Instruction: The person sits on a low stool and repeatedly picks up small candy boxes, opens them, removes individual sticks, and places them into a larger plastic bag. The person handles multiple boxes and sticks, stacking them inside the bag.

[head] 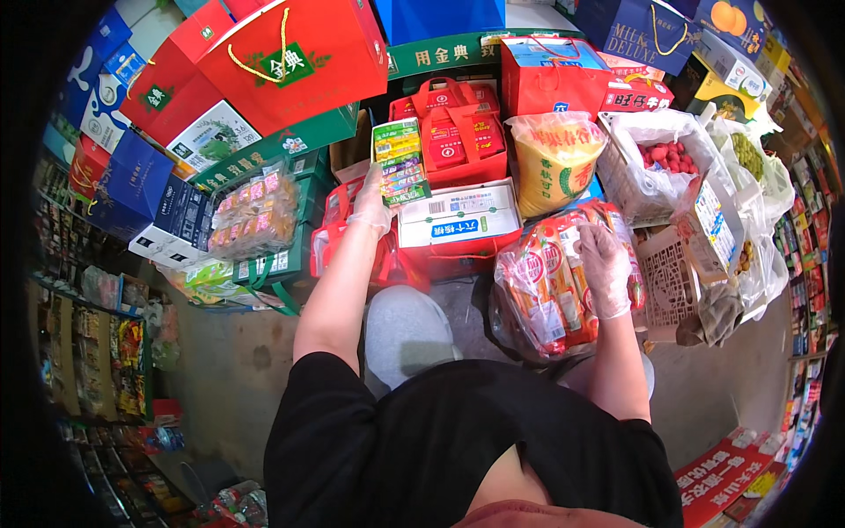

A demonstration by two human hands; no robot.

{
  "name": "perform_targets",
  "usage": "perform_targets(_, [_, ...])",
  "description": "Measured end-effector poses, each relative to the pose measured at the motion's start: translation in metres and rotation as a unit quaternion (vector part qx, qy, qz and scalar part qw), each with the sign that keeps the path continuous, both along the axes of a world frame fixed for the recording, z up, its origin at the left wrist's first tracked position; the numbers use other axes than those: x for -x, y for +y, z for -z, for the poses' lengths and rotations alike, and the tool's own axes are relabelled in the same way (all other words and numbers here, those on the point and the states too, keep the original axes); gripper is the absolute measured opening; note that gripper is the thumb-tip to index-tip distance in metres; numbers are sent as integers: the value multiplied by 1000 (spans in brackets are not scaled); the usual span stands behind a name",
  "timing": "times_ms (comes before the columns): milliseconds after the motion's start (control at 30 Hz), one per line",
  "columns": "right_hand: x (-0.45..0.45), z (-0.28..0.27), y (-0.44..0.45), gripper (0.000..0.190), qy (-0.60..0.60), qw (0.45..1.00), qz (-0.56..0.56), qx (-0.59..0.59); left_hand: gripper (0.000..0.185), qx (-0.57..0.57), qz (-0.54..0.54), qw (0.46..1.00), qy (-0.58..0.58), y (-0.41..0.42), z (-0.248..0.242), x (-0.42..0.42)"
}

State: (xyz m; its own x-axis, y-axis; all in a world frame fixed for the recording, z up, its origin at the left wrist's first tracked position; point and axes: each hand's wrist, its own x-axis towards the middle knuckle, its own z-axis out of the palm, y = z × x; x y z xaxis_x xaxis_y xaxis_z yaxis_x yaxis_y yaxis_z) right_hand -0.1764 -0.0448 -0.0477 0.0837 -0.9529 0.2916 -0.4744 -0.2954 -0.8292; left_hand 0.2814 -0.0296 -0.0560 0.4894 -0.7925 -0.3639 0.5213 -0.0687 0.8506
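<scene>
My left hand [371,206], in a clear plastic glove, holds the near left edge of a small box of colourful packets [400,162], above the red gift bags. My right hand [604,267], gloved the same way, is over a clear bag of red-wrapped sausages [551,290]; its fingers are curled, and whether they grip the film cannot be made out. Between the hands a white carton [460,214] lies in a red bag. Behind it are red packs with red handles [455,132]. A yellow bag of grain or snacks [558,162] stands upright behind the sausages.
Large red gift bags [297,59] and clear trays of packaged cakes [254,211] stand at the left. At the right are a white basket of red fruit [667,158], a tilted carton [709,231] and plastic bags of produce [752,158]. Shop shelves line both sides.
</scene>
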Motion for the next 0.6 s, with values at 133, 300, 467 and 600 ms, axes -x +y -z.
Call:
perform_targets(133, [-5,-9,7,20,-1,1000,-19,-4,55,36,16,999,-7,17,-3,7])
perform_targets(300, [-12,-4,9,23,42,998,-28,23,57,71,40,997,13,46,-9,30])
perform_targets(467, [-17,-2,14,33,-64,985,-96,-131,60,105,115,987,26,80,-38,94])
perform_targets(600, [-24,-24,31,53,-219,909,-151,-320,62,134,206,968,51,93,-40,141])
